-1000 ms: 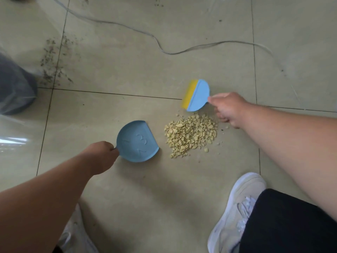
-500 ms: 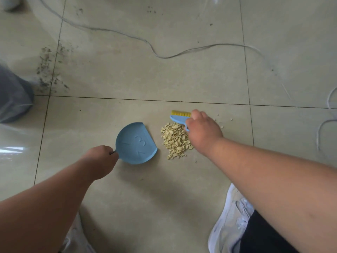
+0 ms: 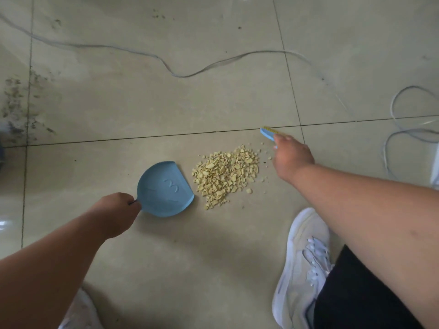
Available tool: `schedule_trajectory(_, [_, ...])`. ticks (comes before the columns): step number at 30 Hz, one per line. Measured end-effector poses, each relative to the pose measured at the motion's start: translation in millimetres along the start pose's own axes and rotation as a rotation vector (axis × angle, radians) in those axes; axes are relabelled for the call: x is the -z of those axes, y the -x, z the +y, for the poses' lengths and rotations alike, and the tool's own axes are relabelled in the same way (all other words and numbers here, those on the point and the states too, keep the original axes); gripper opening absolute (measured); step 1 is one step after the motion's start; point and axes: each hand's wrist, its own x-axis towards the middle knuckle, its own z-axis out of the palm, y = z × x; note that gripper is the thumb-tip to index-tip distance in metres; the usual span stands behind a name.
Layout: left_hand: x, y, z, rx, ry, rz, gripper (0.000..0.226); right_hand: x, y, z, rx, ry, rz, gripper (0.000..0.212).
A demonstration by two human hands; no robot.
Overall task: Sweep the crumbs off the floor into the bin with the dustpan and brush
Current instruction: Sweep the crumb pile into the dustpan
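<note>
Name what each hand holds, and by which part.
Left hand: dustpan, by its handle. Right hand: brush, by its handle end.

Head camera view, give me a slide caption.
Left hand sets blue dustpan beside yellow crumbs; right hand holds brush.

Dustpan (image 3: 165, 189) flat on the floor (image 3: 213, 98) left of the crumbs (image 3: 225, 173), left hand (image 3: 116, 213) at its near-left end, brush (image 3: 268, 133) beyond and right of the pile in the right hand (image 3: 293, 157), cable (image 3: 166, 65) farther back, shoe (image 3: 301, 264) nearer right
</note>
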Motion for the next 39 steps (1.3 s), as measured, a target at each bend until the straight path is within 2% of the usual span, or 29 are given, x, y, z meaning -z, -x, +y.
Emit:
schedule_trajectory(6, [-3, -3, -2, 0.007, -0.018, -0.032, 0.038, -23, 38, -33, 0.066, -0.079, -0.08, 0.03])
schedule_trajectory(11, [-5, -1, 4, -0.002, 0.0, -0.053, 0.037, -32, 67, -82, 0.194, -0.089, -0.125, 0.05])
schedule_trajectory(16, [-8, 5, -5, -0.016, -0.005, -0.038, 0.036, -14, 58, -80, 0.301, -0.072, -0.037, 0.058])
schedule_trajectory(18, [-8, 7, -13, -0.008, -0.005, -0.042, 0.036, -5, 47, -65, 0.219, -0.114, 0.003, 0.063])
schedule_trajectory(23, [-10, 10, -30, 0.007, -0.012, -0.051, 0.038, 1, 33, -16, -0.152, -0.234, 0.024, 0.064])
schedule_trajectory(27, [-9, 8, -31, 0.004, 0.0, -0.057, 0.037, -11, 48, -5, -0.221, -0.203, -0.075, 0.06])
schedule_trajectory(32, [-8, 7, -20, -0.021, -0.011, -0.06, 0.038, -25, 73, -44, -0.053, -0.099, -0.139, 0.05])
schedule_trajectory(36, [-9, 9, -8, -0.032, -0.007, -0.074, 0.038, -30, 89, -72, 0.072, -0.087, -0.134, 0.054])
schedule_trajectory(39, [-9, 10, -2, -0.053, -0.027, -0.072, 0.038, -24, 86, -65, 0.142, -0.106, -0.106, 0.059])
